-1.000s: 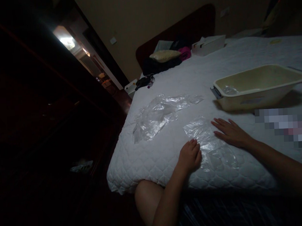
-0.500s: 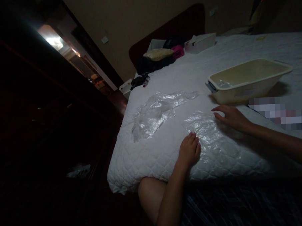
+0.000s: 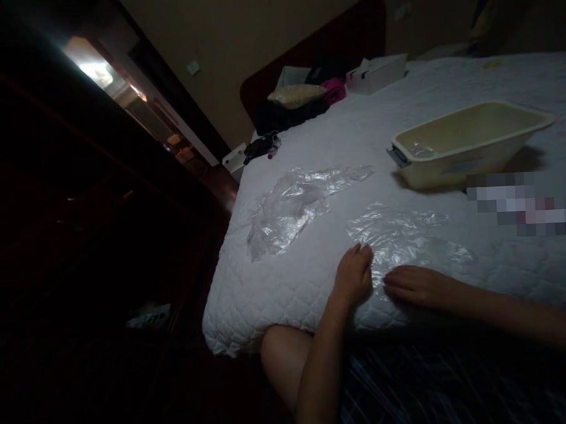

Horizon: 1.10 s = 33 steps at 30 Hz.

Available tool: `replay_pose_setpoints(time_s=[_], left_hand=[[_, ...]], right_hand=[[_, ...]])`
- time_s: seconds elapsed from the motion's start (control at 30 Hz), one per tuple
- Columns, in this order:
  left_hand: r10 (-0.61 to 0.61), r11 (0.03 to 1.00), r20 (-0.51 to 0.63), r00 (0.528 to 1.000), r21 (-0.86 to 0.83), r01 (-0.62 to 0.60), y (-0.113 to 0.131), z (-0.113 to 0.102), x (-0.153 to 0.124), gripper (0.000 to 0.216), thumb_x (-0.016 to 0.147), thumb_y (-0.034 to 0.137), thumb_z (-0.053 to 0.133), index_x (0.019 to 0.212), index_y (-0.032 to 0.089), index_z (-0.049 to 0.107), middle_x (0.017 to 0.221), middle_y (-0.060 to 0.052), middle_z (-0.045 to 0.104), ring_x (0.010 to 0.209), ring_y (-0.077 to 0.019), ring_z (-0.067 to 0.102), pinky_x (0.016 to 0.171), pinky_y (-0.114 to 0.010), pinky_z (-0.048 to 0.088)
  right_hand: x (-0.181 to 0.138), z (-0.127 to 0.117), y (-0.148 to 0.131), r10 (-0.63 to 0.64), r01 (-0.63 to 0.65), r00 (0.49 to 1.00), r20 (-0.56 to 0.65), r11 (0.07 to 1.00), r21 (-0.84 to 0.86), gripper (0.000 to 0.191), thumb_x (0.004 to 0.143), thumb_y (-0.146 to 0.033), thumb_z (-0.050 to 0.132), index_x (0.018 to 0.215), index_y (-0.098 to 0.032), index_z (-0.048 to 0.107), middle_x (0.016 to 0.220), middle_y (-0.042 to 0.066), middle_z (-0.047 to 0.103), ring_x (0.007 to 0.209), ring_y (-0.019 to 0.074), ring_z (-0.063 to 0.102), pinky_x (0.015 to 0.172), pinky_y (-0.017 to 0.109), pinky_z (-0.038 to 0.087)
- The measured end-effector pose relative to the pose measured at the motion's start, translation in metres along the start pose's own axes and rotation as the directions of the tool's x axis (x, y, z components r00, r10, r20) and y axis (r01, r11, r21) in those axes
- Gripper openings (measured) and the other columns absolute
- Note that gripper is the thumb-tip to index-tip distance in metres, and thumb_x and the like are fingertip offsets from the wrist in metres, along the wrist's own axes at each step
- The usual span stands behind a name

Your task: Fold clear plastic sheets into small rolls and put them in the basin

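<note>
Two bare hands sit side by side on the bed (image 3: 240,301): the left grip (image 3: 354,276) at the left edge of a clear plastic sheet (image 3: 399,232), the right grip (image 3: 416,285) along its near edge, fingers straight and together. Whether either pinches the film, I cannot tell. Ahead of both grips the sheet lies spread but creased; flattening looks partly done, wrinkles left. Farther left, a second sheet (image 3: 290,215) lies rumpled, apparently not yet flattened. Beyond the right grip stands a cream tub (image 3: 434,174).
</note>
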State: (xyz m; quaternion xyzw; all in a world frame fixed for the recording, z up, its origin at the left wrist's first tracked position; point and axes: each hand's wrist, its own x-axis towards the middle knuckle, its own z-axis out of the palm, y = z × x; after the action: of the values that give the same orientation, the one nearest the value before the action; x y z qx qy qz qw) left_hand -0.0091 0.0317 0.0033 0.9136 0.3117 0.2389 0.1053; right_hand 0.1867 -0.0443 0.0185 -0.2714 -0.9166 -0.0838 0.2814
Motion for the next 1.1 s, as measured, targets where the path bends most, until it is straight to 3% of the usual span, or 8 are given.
replay_pose_setpoints(time_s=[0.17,0.27,0.6,0.8,0.93,1.1], left_hand=[[0.056,0.998,-0.005,0.998,0.021,-0.056,-0.004,0.002,0.0,0.04,0.087,0.014,0.045,0.126,0.016,0.053,0.143,-0.009,0.049,0.143,-0.0242,0.03,0.112,-0.048,0.04],[0.07,0.997,-0.015,0.997,0.026,-0.069,-0.005,0.003,0.0,0.042,0.086,0.014,0.047,0.128,0.017,0.051,0.146,-0.011,0.045,0.142,-0.0245,0.03,0.111,-0.049,0.041],[0.133,0.987,-0.094,0.987,-0.08,-0.141,-0.01,0.007,-0.01,0.029,0.089,0.014,0.047,0.114,0.013,0.061,0.124,-0.012,0.064,0.13,-0.0214,0.049,0.105,-0.043,0.047],[0.136,0.986,-0.069,0.988,-0.084,-0.142,-0.015,0.011,-0.013,0.031,0.085,0.012,0.051,0.113,0.015,0.061,0.124,-0.012,0.064,0.129,-0.0218,0.049,0.103,-0.045,0.048],[0.081,0.99,-0.072,0.994,-0.112,-0.088,-0.014,0.011,-0.014,0.038,0.084,0.011,0.048,0.121,0.018,0.055,0.125,-0.009,0.064,0.129,-0.0212,0.05,0.102,-0.048,0.049],[0.006,0.975,-0.141,0.99,-0.217,-0.037,-0.009,0.007,-0.013,0.04,0.085,0.01,0.046,0.123,0.017,0.053,0.124,-0.009,0.064,0.127,-0.0179,0.052,0.103,-0.041,0.049]], right_hand=[[-0.001,0.01,-0.009,-0.039,0.038,0.999,-0.019,0.998,-0.049,0.025,0.09,-0.008,0.047,0.105,-0.017,0.064,0.096,0.009,0.07,0.089,0.0184,0.064,0.081,0.035,0.053],[0.001,0.012,-0.014,-0.026,0.027,1.0,0.005,0.998,-0.052,0.031,0.089,-0.006,0.044,0.109,-0.018,0.064,0.097,0.009,0.071,0.09,0.0183,0.065,0.082,0.036,0.053],[0.0,0.022,-0.016,0.003,-0.004,1.0,-0.02,0.999,-0.033,0.025,0.089,-0.007,0.046,0.1,-0.016,0.066,0.087,0.008,0.07,0.081,0.0187,0.063,0.076,0.037,0.052],[0.005,0.01,-0.017,0.193,-0.184,0.979,-0.073,0.976,0.118,0.026,0.09,-0.013,0.046,0.102,-0.02,0.068,0.091,0.009,0.071,0.081,0.0187,0.065,0.071,0.034,0.053],[0.012,-0.006,-0.013,0.451,-0.425,0.892,-0.03,0.858,0.288,0.024,0.091,-0.023,0.045,0.099,-0.022,0.068,0.094,0.008,0.071,0.084,0.0194,0.068,0.072,0.033,0.056],[0.021,-0.015,0.003,0.763,-0.686,0.646,0.021,0.568,0.455,0.028,0.088,-0.044,0.05,0.09,-0.023,0.068,0.087,0.007,0.073,0.079,0.0229,0.07,0.07,0.036,0.058]])
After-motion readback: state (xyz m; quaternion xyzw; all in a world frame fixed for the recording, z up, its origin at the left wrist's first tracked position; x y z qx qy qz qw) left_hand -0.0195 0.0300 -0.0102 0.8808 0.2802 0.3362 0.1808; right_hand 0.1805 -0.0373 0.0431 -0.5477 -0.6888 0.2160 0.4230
